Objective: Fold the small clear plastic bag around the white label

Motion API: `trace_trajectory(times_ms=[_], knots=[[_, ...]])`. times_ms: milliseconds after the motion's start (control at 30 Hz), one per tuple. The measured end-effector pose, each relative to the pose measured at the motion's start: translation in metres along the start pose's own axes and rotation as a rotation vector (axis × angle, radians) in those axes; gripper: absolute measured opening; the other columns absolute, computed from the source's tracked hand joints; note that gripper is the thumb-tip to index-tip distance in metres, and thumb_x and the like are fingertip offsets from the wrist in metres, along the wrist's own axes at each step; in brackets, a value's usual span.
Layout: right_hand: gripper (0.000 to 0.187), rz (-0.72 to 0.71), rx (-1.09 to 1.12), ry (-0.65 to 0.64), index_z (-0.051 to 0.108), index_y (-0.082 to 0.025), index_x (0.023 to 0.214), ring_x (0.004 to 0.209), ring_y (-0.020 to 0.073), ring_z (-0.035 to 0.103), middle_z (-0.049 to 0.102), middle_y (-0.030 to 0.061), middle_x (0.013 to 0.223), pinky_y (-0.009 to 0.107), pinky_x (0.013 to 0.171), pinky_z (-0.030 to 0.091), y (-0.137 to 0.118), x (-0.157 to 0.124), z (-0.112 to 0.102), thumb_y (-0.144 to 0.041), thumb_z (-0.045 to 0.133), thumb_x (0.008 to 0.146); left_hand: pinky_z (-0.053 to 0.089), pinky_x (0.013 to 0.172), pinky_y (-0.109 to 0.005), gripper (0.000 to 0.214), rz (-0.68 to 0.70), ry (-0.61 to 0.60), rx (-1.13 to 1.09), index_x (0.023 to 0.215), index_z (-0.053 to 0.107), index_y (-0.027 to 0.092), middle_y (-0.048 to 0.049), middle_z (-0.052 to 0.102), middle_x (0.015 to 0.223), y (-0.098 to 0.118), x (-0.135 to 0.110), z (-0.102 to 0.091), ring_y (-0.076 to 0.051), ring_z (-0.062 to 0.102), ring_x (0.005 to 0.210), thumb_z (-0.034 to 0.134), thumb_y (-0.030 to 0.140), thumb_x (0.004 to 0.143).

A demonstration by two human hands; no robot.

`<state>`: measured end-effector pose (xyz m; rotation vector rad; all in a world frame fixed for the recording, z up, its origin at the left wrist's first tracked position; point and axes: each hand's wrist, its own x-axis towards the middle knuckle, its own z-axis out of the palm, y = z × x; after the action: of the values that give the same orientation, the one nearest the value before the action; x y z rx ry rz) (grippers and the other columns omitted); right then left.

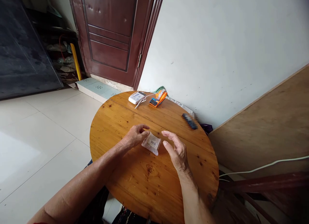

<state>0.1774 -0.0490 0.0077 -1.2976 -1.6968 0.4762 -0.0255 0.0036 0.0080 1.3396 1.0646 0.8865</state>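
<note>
A small clear plastic packet (152, 142) with a printed label lies just above the round wooden table (135, 182). My left hand (135, 136) pinches the packet's left edge with curled fingers. My right hand (175, 150) hovers just right of the packet, fingers stretched and slightly apart, holding nothing.
At the table's far edge sit a white box with a cable (136, 97) and an orange-and-blue device (158, 98). A dark bar-shaped object (189, 121) lies at the right rim. A wooden board (265, 127) leans on the wall at right, a white cable (263, 167) runs across it. A dark red door (111, 34) stands behind.
</note>
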Motion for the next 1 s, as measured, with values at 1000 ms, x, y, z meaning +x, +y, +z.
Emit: trace_trajectory(times_ms=[1000], knots=[[0.014, -0.177, -0.123, 0.044, 0.070, -0.023, 0.085, 0.105, 0.0219, 0.064, 0.068, 0.0080, 0.108, 0.038, 0.095, 0.050, -0.005, 0.002, 0.023, -0.022, 0.056, 0.089, 0.031, 0.050, -0.018, 0.029, 0.046, -0.120, 0.086, 0.102, 0.064, 0.010, 0.0079, 0.046, 0.059, -0.008, 0.001, 0.007, -0.006, 0.040, 0.053, 0.063, 0.013, 0.073]])
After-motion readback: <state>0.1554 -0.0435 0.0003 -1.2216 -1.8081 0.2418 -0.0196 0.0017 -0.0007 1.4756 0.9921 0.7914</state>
